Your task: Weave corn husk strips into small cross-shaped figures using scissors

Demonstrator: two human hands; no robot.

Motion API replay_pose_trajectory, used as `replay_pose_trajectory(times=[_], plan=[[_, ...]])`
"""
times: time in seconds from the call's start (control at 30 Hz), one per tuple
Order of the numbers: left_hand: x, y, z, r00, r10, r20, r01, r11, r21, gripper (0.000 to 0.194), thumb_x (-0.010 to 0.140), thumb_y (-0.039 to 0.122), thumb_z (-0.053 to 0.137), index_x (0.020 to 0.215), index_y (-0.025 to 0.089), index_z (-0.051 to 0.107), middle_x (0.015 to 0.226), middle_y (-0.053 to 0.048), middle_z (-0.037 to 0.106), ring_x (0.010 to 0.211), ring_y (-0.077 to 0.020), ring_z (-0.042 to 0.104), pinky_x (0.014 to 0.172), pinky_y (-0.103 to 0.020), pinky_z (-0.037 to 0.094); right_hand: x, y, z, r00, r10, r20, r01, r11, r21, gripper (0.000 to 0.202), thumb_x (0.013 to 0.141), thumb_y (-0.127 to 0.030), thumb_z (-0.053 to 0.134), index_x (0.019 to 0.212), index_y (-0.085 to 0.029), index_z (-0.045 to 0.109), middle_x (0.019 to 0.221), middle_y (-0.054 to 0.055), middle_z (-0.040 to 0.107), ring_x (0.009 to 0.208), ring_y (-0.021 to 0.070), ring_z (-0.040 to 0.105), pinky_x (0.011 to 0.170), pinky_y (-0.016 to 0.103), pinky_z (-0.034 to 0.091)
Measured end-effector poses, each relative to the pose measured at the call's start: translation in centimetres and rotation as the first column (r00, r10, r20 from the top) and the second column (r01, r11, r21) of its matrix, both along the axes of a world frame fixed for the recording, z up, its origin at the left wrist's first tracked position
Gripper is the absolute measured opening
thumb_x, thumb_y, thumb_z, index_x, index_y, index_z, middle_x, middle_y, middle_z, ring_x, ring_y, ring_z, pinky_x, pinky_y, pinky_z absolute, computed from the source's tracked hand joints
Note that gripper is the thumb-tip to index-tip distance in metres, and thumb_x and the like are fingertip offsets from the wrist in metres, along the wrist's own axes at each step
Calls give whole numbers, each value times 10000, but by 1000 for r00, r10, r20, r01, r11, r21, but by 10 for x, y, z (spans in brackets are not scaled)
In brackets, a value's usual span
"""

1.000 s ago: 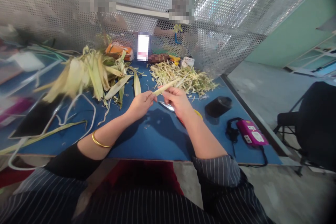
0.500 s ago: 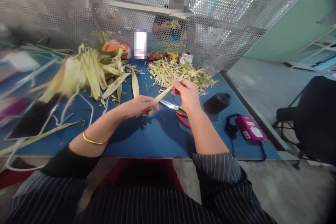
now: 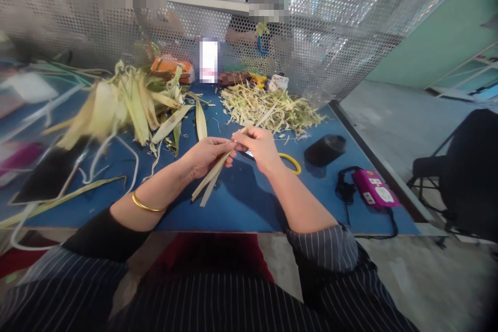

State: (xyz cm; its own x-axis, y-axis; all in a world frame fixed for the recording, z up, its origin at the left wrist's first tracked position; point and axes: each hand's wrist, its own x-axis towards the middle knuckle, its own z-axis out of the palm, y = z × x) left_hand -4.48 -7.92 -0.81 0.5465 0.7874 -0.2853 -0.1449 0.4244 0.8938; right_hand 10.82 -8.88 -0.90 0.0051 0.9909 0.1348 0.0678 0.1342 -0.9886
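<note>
Pale corn husk strips (image 3: 212, 179) run between my two hands, their lower ends hanging apart below my left fingers. My left hand (image 3: 210, 155) is closed on the strips. Pinched against it, my right hand (image 3: 259, 146) grips their upper end, and a thin tip sticks out beyond it. Under my right hand lie scissors (image 3: 292, 162), mostly hidden; a yellow handle loop shows. A heap of shredded husk (image 3: 268, 109) lies just beyond my hands. Whole corn husks (image 3: 128, 104) are piled to the left, with a single husk (image 3: 201, 122) lying nearer my left hand.
On the right are a black cylinder (image 3: 326, 150) and a magenta power box (image 3: 375, 188) with a cable. A lit phone (image 3: 209, 59) and an orange packet (image 3: 171, 70) stand at the back by a perforated metal screen (image 3: 322, 26). A dark tablet-like panel (image 3: 49, 174) lies left.
My hands have come together, the right one moving left and slightly down. The husk, stretched between them before, now hangs below my left hand as two ends.
</note>
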Motion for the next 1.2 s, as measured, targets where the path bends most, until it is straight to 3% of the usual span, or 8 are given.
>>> replay_pose_trajectory(times=[0.23,0.33,0.5,0.6,0.73,0.9,1.03,1.2], plan=[[-2,7,-1,977,179,112,-170,982,-82,96,824,145,571,784,102,647,587,0,564,499,-77,544,513,-202,483,64,30,-2,788,-536,301,478,842,249,185,788,-285,549,834,-179,694,681,20,633,591,138,572,602,271,424],[-3,13,-3,954,280,111,-259,951,-168,65,820,130,577,797,105,632,590,12,554,497,-71,540,490,-198,487,84,39,-11,720,-386,576,356,919,170,285,816,-199,476,999,-190,695,867,60,692,632,157,614,656,301,450],[-3,14,-5,952,284,116,-259,946,-194,49,815,116,578,809,101,625,596,12,548,494,-70,539,474,-199,489,64,39,-25,296,-171,940,140,981,135,495,812,-81,395,1221,-268,603,1108,110,635,867,241,634,752,354,454],[-2,12,-5,955,272,122,-247,951,-186,65,820,117,564,823,102,628,603,8,554,498,-71,544,480,-201,493,54,39,-28,180,-121,976,132,986,98,523,803,-66,384,1249,-256,581,1190,130,584,923,262,625,776,362,455],[-2,13,-4,951,284,121,-259,948,-182,74,831,116,548,821,107,621,591,11,552,492,-71,547,485,-199,497,54,36,-22,259,-232,938,207,961,180,425,789,-75,403,1103,-186,665,1134,135,614,942,262,615,794,355,457],[-3,14,0,931,337,139,-307,930,-200,72,846,131,552,792,121,598,601,5,584,542,-91,609,546,-208,528,44,17,-3,606,-592,532,378,803,461,267,852,-356,491,918,-193,691,927,74,669,752,187,629,772,327,475],[-5,17,1,905,360,224,-310,922,-230,137,875,133,506,776,119,599,815,-66,688,749,-135,682,634,-227,550,15,0,2,885,-420,202,345,882,321,251,771,-416,612,902,-211,673,777,28,672,616,153,645,641,288,502],[-13,27,1,814,471,341,-401,879,-256,186,895,162,480,757,135,602,929,-80,708,879,-146,674,785,-258,540,-15,-19,-2,964,-184,191,156,976,152,171,733,-348,660,826,-206,683,651,-2,655,557,148,649,597,275,507]])
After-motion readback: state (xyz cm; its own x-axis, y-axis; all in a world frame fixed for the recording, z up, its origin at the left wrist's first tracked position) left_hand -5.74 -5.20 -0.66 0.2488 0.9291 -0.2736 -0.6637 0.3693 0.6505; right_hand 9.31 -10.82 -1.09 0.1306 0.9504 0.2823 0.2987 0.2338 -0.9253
